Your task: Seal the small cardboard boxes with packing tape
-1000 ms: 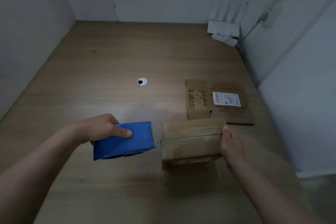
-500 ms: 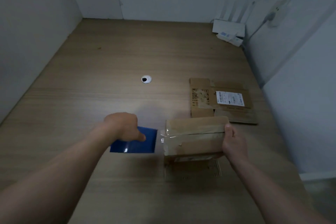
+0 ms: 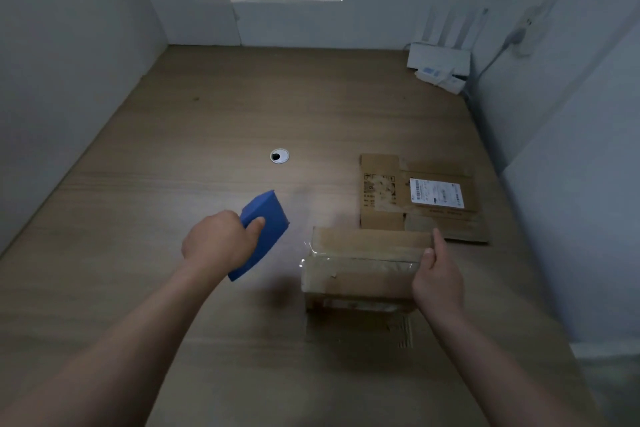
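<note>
A small cardboard box [image 3: 360, 267] stands on the wooden table [image 3: 242, 121], with clear tape across its top seam and a loose tape end at its left edge. My right hand [image 3: 437, 276] grips the box's right end, thumb on top. My left hand [image 3: 221, 244] holds a blue tape dispenser [image 3: 266, 225] tilted upward, a little to the left of the box and apart from it. A flattened cardboard box [image 3: 415, 194] with a white label lies just behind.
A round cable grommet [image 3: 279, 156] sits in the table's middle. A white router [image 3: 440, 62] with antennas stands at the back right corner, a cable running up the wall. Walls close in left, back and right.
My left hand has pulled the blue dispenser away from the box's left edge and tipped it upward. The right hand stays on the box's right end.
</note>
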